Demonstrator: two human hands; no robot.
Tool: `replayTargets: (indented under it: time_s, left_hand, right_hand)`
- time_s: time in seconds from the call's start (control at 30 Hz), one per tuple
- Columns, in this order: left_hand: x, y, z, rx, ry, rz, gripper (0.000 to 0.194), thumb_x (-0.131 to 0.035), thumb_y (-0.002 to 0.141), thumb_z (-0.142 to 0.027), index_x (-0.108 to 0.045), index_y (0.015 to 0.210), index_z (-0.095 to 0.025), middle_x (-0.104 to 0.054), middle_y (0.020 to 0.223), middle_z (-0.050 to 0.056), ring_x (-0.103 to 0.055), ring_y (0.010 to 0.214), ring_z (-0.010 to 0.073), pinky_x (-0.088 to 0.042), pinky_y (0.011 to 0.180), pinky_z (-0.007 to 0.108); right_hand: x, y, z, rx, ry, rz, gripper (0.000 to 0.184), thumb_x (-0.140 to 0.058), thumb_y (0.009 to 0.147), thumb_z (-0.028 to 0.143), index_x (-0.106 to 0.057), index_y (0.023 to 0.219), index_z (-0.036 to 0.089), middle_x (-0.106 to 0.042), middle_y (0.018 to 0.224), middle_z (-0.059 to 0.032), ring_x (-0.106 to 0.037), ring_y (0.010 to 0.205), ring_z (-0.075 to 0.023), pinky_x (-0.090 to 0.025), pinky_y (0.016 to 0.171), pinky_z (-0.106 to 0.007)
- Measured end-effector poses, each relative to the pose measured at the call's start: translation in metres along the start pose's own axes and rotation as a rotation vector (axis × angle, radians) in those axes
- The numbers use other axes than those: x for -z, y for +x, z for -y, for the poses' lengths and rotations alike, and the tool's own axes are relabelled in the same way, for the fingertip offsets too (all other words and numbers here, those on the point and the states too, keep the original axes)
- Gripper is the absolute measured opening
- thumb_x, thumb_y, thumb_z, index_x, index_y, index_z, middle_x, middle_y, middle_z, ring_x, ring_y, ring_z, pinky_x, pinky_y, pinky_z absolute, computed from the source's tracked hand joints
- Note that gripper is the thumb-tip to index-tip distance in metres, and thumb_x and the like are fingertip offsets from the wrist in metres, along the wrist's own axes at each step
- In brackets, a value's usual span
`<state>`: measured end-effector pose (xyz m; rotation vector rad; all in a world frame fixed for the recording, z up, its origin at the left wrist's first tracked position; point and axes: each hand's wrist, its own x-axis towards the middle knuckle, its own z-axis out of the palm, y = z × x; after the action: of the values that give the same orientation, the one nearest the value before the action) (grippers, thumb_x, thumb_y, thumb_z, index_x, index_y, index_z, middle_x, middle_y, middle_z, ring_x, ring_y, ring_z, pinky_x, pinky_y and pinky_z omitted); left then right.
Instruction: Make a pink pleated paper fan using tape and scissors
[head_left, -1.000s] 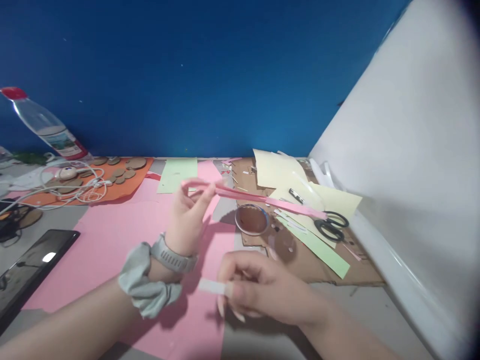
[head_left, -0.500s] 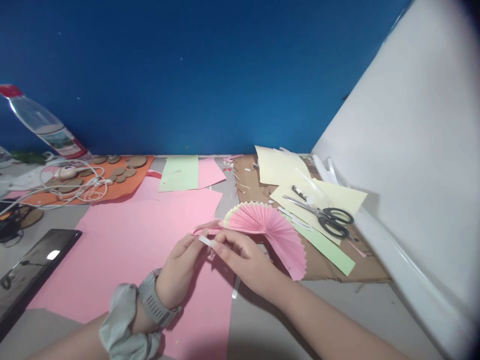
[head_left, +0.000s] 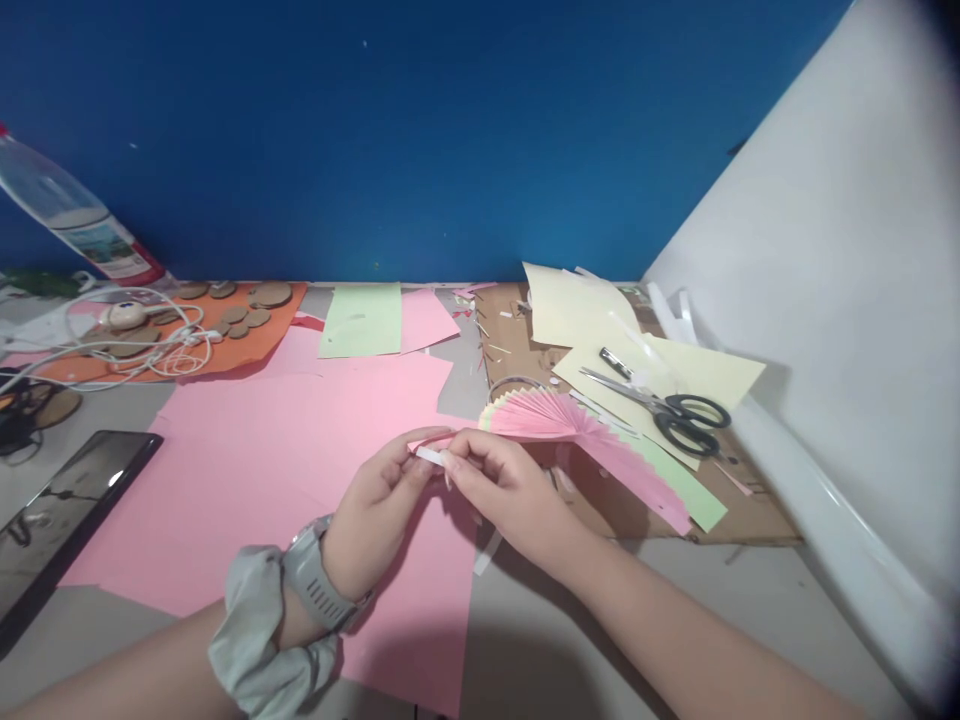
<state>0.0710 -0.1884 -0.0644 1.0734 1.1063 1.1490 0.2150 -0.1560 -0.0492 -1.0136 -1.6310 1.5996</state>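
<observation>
A pink pleated paper fan (head_left: 536,412) with a yellow and green rim spreads out to the right of both hands. My left hand (head_left: 379,510), with a grey watch and a pale scrunchie at the wrist, is closed on the fan's left end. My right hand (head_left: 506,490) pinches a short white strip (head_left: 430,456) that looks like tape, lying against that end. Its fingers also overlap the fan's edge, and they hide part of the contact. Beneath the hands lies a large pink paper sheet (head_left: 292,470).
Black-handled scissors (head_left: 667,408) rest on pale yellow paper (head_left: 712,368) over cardboard (head_left: 739,520). A green strip (head_left: 709,500) sticks out below the fan. On the left are a phone (head_left: 71,520), tangled white cables (head_left: 180,350), orange paper (head_left: 262,345) and a leaning bottle (head_left: 90,225).
The fan has tilted, its pink face now flatter and its far end reaching further right. Both hands have moved slightly up and right, still holding the fan end and white strip.
</observation>
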Motion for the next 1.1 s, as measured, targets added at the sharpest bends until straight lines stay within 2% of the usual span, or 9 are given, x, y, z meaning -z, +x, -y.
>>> replayTargets:
  time_s: [0.3, 0.63, 0.77, 0.87, 1.0, 1.1]
  left_hand:
    - [-0.002, -0.001, -0.003, -0.016, 0.043, -0.012, 0.025, -0.05, 0.088, -0.028, -0.058, 0.109, -0.018, -0.063, 0.112, 0.006, -0.056, 0.104, 0.017, -0.043, 0.091, 0.026]
    - [-0.003, 0.0, -0.002, -0.005, 0.033, -0.013, 0.025, -0.05, 0.087, -0.027, -0.059, 0.109, -0.018, -0.063, 0.11, 0.007, -0.056, 0.104, 0.0191, -0.042, 0.092, 0.029]
    - [-0.002, 0.0, -0.002, 0.011, 0.042, -0.027, 0.022, -0.05, 0.087, -0.027, -0.059, 0.107, -0.02, -0.064, 0.106, 0.005, -0.057, 0.099, 0.0178, -0.043, 0.088, 0.028]
    - [-0.002, 0.0, -0.003, 0.046, 0.054, -0.035, 0.02, -0.052, 0.086, -0.025, -0.06, 0.104, -0.02, -0.065, 0.101, 0.004, -0.058, 0.094, 0.017, -0.045, 0.082, 0.027]
    - [-0.003, 0.001, -0.004, 0.045, 0.021, -0.027, 0.02, -0.054, 0.084, -0.025, -0.059, 0.103, -0.019, -0.065, 0.094, 0.004, -0.059, 0.088, 0.017, -0.045, 0.08, 0.028]
    - [-0.003, 0.001, -0.003, 0.005, 0.044, -0.013, 0.02, -0.053, 0.084, -0.024, -0.059, 0.102, -0.017, -0.064, 0.099, 0.006, -0.057, 0.093, 0.0186, -0.043, 0.087, 0.03]
  right_hand:
    - [0.001, 0.001, -0.002, -0.032, 0.044, 0.029, 0.024, -0.047, 0.086, 0.034, -0.046, 0.069, 0.017, -0.038, 0.057, 0.0063, -0.035, 0.049, -0.0056, -0.028, 0.044, -0.018]
    - [0.001, 0.003, 0.0, -0.049, 0.061, 0.033, 0.024, -0.048, 0.086, 0.034, -0.046, 0.069, 0.018, -0.042, 0.059, 0.0052, -0.039, 0.05, -0.0063, -0.031, 0.047, -0.019]
    - [0.004, 0.0, 0.003, -0.098, 0.075, 0.124, 0.023, -0.046, 0.087, 0.035, -0.045, 0.07, 0.018, -0.041, 0.06, 0.0054, -0.038, 0.049, -0.0068, -0.03, 0.046, -0.02]
    - [0.006, -0.003, 0.01, -0.097, -0.022, 0.165, 0.024, -0.045, 0.087, 0.032, -0.045, 0.067, 0.018, -0.041, 0.062, 0.0047, -0.039, 0.053, -0.0074, -0.03, 0.049, -0.02]
    - [0.009, -0.007, 0.017, -0.056, -0.226, 0.091, 0.024, -0.045, 0.088, 0.029, -0.044, 0.067, 0.019, -0.041, 0.063, 0.0049, -0.036, 0.057, -0.008, -0.028, 0.051, -0.021]
    - [0.009, -0.008, 0.017, -0.014, -0.279, 0.053, 0.023, -0.043, 0.089, 0.029, -0.043, 0.068, 0.019, -0.042, 0.064, 0.0045, -0.038, 0.06, -0.0091, -0.029, 0.053, -0.021]
